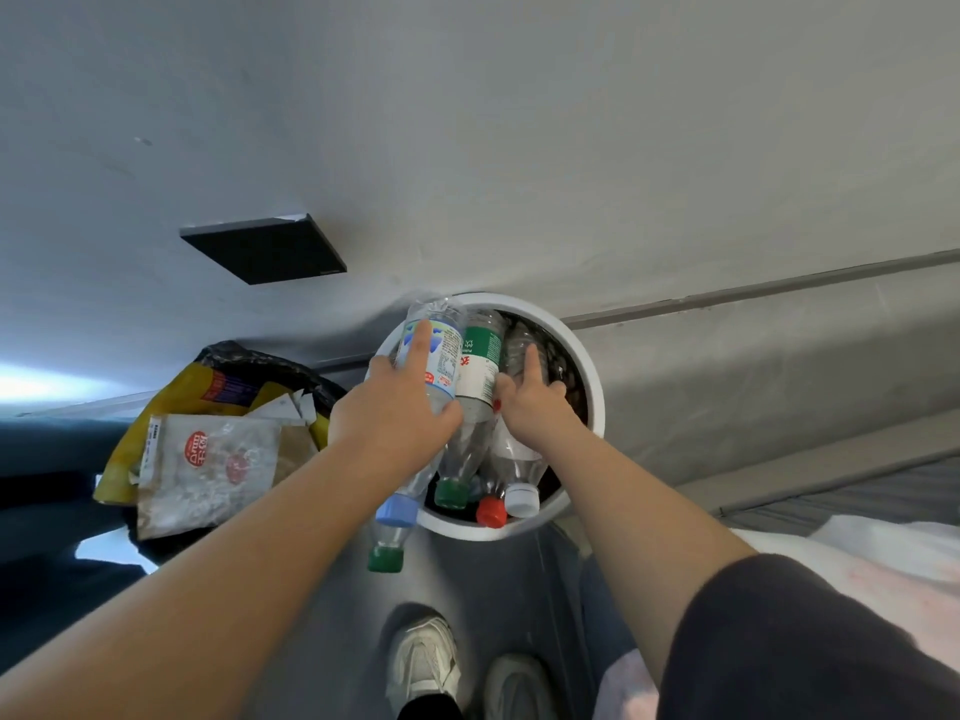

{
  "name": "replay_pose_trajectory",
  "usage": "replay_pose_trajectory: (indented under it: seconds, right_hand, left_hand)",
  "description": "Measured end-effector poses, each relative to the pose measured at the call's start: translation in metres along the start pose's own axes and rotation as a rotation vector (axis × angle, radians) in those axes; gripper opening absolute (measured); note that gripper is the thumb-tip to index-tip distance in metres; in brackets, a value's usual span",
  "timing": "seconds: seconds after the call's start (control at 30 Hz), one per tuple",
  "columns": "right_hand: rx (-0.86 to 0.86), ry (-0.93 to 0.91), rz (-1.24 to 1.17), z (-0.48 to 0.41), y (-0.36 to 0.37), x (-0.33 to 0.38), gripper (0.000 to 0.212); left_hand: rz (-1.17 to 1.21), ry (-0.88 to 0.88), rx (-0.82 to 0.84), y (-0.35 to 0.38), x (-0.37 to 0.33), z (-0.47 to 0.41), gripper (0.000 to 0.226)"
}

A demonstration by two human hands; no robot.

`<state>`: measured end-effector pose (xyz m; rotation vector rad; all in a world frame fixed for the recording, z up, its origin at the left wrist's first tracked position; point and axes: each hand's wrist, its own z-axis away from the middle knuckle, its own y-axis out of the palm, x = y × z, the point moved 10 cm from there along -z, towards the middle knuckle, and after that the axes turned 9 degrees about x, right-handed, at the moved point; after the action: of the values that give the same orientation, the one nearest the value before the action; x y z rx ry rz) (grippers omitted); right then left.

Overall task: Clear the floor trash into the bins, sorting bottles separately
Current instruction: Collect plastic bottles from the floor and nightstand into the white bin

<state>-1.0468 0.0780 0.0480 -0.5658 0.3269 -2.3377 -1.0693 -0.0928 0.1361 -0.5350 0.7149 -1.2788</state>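
While the left hand (395, 410) grips a blue-capped bottle (442, 350), the right hand (532, 410) clasps a white-capped bottle (513, 457).

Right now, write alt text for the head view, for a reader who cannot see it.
A person's left hand grips a blue-capped bottle over a round white bin crowded with capped plastic bottles, while the right hand rests on clear bottles inside it. Left of it, a black-bagged bin holds paper and yellow wrappers.

Bottles (480, 366) in bin (596, 402); trash bag (234, 351) left.
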Motion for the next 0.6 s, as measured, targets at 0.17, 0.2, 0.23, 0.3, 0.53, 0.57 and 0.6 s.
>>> replay_pose_trajectory:
  seconds: [0.17, 0.2, 0.23, 0.3, 0.53, 0.57, 0.6]
  right_hand:
    - [-0.115, -0.136, -0.101, 0.026, -0.024, 0.008, 0.061]
    - [-0.189, -0.171, -0.102, 0.032, -0.035, 0.009, 0.057]
    - [-0.252, -0.211, -0.113, 0.038, -0.044, 0.01, 0.054]
    - [-0.263, -0.287, -0.246, 0.044, -0.055, 0.013, 0.05]
    - [0.054, -0.302, -0.642, 0.042, -0.036, 0.024, 0.068]
    - [0.056, -0.307, -0.6, 0.044, -0.034, 0.027, 0.07]
    - [0.059, -0.314, -0.542, 0.044, -0.032, 0.031, 0.072]
  left_hand:
    - [0.063, 0.054, -0.074, -0.013, -0.01, 0.019, 0.079]
    - [0.087, 0.071, -0.078, -0.013, -0.015, 0.023, 0.08]
    - [0.112, 0.082, -0.077, -0.012, -0.02, 0.025, 0.081]
    - [0.163, 0.093, -0.055, -0.006, -0.032, 0.027, 0.084]
    - [0.504, 0.209, 0.087, 0.02, -0.064, 0.022, 0.085]
    - [0.53, 0.204, 0.079, 0.02, -0.06, 0.021, 0.084]
    - [0.536, 0.199, 0.072, 0.022, -0.055, 0.021, 0.08]
